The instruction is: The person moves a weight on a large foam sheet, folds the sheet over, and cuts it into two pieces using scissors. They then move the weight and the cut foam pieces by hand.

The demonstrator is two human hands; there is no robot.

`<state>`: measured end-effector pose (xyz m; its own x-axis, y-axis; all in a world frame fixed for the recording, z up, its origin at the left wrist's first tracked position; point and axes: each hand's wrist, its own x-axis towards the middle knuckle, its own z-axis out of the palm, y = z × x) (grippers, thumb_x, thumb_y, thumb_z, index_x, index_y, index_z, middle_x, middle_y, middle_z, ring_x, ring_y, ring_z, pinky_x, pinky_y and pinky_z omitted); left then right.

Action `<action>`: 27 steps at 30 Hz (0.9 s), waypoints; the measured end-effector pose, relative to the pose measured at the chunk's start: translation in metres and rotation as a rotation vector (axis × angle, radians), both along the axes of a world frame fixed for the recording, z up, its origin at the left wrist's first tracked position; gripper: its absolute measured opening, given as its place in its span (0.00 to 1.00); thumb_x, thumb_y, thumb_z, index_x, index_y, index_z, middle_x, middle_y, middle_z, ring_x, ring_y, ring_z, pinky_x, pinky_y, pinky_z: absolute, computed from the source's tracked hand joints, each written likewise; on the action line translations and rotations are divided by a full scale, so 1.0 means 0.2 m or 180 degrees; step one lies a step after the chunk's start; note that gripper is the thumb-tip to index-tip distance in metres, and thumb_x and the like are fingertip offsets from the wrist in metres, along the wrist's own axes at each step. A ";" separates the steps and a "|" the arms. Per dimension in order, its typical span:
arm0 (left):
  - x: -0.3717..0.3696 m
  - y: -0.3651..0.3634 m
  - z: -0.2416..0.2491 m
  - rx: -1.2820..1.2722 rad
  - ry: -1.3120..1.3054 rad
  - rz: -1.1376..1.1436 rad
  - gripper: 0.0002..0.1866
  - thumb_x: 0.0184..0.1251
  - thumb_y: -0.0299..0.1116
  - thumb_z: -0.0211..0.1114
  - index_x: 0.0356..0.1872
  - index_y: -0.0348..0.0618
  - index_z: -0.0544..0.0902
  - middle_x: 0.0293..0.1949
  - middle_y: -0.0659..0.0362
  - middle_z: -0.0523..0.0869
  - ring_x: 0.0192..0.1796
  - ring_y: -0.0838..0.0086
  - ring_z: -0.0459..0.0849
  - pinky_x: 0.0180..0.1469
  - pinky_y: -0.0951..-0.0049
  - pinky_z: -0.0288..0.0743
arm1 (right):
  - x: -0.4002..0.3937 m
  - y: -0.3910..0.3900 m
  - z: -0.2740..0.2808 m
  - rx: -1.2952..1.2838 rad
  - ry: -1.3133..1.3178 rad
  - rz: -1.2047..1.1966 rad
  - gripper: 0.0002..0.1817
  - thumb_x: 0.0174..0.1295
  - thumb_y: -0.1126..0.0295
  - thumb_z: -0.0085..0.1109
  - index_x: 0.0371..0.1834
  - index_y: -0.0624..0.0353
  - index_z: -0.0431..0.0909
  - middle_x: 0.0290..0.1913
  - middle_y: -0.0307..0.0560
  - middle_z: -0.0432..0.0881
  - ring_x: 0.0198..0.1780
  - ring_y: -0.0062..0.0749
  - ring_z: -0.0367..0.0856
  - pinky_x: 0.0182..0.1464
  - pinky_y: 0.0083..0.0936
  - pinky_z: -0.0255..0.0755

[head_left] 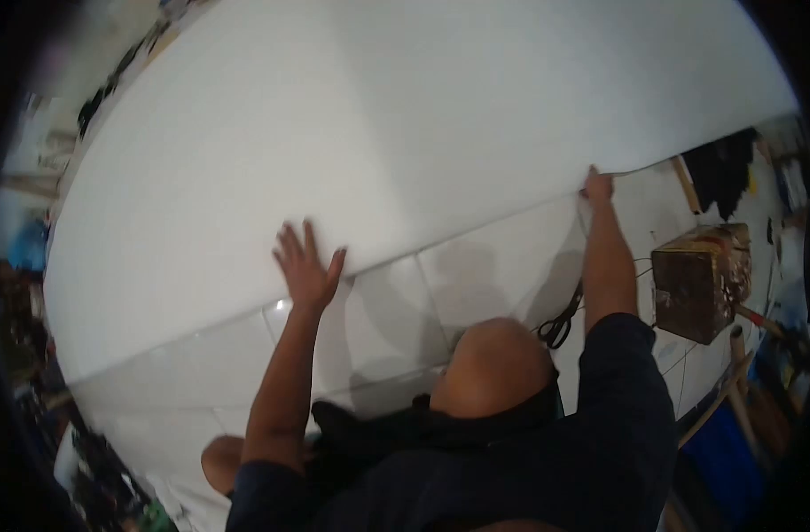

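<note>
A large smooth white sheet [245, 151] spreads across the floor ahead of me, its near edge running from lower left to upper right. My left hand [307, 277] lies flat on it close to that edge, fingers spread. Farther right, my right hand [598, 184] is closed at the edge, pinching the sheet; the undersides of its fingers are hidden. The sheet's edge lifts slightly off the floor just right of this hand. Black-handled scissors [555, 333] lie on the tiles beside my knee, partly hidden.
White floor tiles [476, 275] show between my body and the sheet. A worn brown box [684, 288] stands at the right, near black cloth [722, 173] and a wooden strip [686, 184]. A blue item [724, 465] lies lower right. Blurred clutter lines the left side.
</note>
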<state>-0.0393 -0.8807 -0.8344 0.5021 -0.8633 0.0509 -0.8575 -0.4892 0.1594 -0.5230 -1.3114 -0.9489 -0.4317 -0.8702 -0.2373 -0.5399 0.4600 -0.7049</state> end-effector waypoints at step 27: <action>-0.22 -0.18 0.03 0.0414 -0.0214 -0.1397 0.46 0.63 0.71 0.52 0.78 0.59 0.56 0.78 0.43 0.51 0.79 0.47 0.48 0.76 0.39 0.38 | -0.09 1.95 0.61 0.1263 0.0741 0.1176 0.25 0.56 0.58 0.69 0.48 0.66 0.76 0.47 0.62 0.81 0.51 0.52 0.81 0.50 0.39 0.73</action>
